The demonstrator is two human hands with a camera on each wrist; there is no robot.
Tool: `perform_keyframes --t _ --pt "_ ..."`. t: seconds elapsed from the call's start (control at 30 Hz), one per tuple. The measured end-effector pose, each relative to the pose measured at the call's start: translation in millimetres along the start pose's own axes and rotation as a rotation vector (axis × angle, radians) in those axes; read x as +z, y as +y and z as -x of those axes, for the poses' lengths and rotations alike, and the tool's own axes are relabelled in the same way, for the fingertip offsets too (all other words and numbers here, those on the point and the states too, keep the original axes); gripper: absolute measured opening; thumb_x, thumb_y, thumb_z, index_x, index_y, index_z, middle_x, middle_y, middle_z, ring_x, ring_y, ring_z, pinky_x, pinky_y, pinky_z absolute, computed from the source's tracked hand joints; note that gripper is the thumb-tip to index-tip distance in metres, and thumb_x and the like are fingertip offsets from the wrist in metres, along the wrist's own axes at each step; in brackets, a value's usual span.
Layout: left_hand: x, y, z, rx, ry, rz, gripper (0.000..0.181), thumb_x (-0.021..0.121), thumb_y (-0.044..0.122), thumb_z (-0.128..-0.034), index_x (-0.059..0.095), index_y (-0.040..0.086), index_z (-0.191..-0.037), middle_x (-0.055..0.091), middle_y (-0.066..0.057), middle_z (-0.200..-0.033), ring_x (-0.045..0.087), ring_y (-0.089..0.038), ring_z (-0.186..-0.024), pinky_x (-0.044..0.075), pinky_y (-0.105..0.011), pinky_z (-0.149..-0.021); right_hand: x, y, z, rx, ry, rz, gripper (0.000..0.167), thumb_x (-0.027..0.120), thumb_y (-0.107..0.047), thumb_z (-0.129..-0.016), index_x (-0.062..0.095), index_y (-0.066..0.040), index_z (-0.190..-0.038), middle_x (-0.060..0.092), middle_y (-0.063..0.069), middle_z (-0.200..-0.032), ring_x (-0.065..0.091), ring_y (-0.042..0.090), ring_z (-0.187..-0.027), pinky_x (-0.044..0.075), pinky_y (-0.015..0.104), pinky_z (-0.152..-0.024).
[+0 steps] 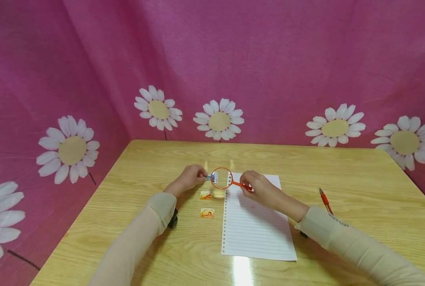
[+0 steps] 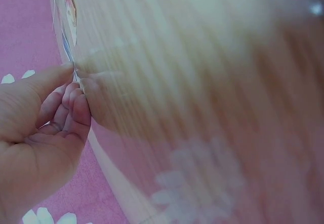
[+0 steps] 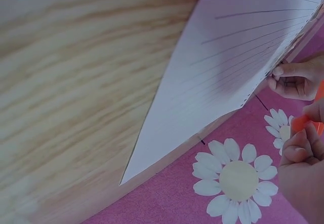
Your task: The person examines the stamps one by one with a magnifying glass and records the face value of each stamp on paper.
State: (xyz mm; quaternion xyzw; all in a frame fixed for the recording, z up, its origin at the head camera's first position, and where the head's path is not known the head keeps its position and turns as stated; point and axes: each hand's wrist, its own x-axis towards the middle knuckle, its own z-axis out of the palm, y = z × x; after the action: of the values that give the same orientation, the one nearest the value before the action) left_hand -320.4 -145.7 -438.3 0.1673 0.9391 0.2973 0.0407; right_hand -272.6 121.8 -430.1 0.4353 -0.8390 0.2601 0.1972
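My left hand (image 1: 190, 178) pinches the edge of a small blue, stamp-like picture card (image 1: 208, 178) between thumb and fingertips, low over the table. In the left wrist view the card (image 2: 67, 47) appears nearly edge-on. With its fingers round the handle, my right hand (image 1: 262, 190) holds a red magnifying glass (image 1: 233, 182). The round lens is over the right part of the card, which shows through it. Two small yellow-orange picture cards, one nearer (image 1: 207, 213) and one farther (image 1: 206, 195), lie below the lens. Only a red bit of the handle (image 3: 300, 122) is plain in the right wrist view.
A lined, punched sheet of paper (image 1: 258, 234) lies under my right hand and forearm. Right of it, partly behind the right sleeve, is a red pen (image 1: 325, 200). The wooden table (image 1: 155, 159) meets a pink curtain (image 1: 269, 71) with white daisies at the back and left.
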Motion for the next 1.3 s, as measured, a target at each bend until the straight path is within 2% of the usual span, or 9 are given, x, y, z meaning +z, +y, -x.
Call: perform_keyframes --t 0.4,0.77,0.93,1.07,1.3 --pt "0.7 0.8 -1.2 -0.015 -0.005 0.015 0.005 0.066 0.005 -0.0909 0.068 0.001 -0.093 0.063 -0.008 -0.086 0.051 -0.012 -0.076 0.041 -0.021 -0.069 -2.0 -0.5 0.4 0.002 -0.008 -0.006 0.021 0.07 0.008 -0.077 0.056 -0.003 -0.087 0.059 0.005 -0.079 0.054 0.013 -0.074 0.049 0.023 -0.064" --pt "0.2 0.4 -0.5 -0.018 0.0 0.02 0.004 0.066 0.003 -0.0903 0.067 0.0 -0.092 0.062 -0.007 -0.083 0.051 -0.012 -0.075 0.042 -0.022 -0.069 -10.0 1.7 8.7 0.029 -0.023 0.021 0.019 0.071 0.008 -0.077 0.057 -0.002 -0.085 0.058 0.005 -0.077 0.054 0.015 -0.073 0.049 0.024 -0.062" --pt "0.1 1.1 -1.0 0.006 0.015 0.006 0.005 0.067 0.003 -0.0889 0.068 -0.001 -0.091 0.063 -0.008 -0.083 0.053 -0.012 -0.076 0.043 -0.021 -0.07 -14.4 4.4 13.7 0.01 -0.009 0.038 0.021 0.071 0.009 -0.075 0.056 -0.002 -0.085 0.058 0.005 -0.076 0.054 0.015 -0.071 0.048 0.023 -0.061" --pt "-0.5 1.6 -0.9 -0.004 0.008 0.014 0.004 0.066 0.004 -0.0899 0.067 0.0 -0.092 0.063 -0.008 -0.083 0.052 -0.013 -0.076 0.043 -0.023 -0.071 -18.6 6.1 18.3 -0.006 0.002 0.052 0.022 0.072 0.01 -0.074 0.055 -0.002 -0.084 0.056 0.005 -0.075 0.052 0.014 -0.071 0.048 0.022 -0.06" --pt "-0.1 2.1 0.1 -0.032 -0.011 0.034 0.005 0.065 0.004 -0.0915 0.067 0.001 -0.094 0.063 -0.008 -0.085 0.051 -0.013 -0.076 0.043 -0.024 -0.071 -26.6 7.2 27.5 0.061 -0.032 0.047 0.021 0.071 0.009 -0.076 0.055 -0.003 -0.083 0.054 0.003 -0.073 0.049 0.013 -0.071 0.044 0.02 -0.06"
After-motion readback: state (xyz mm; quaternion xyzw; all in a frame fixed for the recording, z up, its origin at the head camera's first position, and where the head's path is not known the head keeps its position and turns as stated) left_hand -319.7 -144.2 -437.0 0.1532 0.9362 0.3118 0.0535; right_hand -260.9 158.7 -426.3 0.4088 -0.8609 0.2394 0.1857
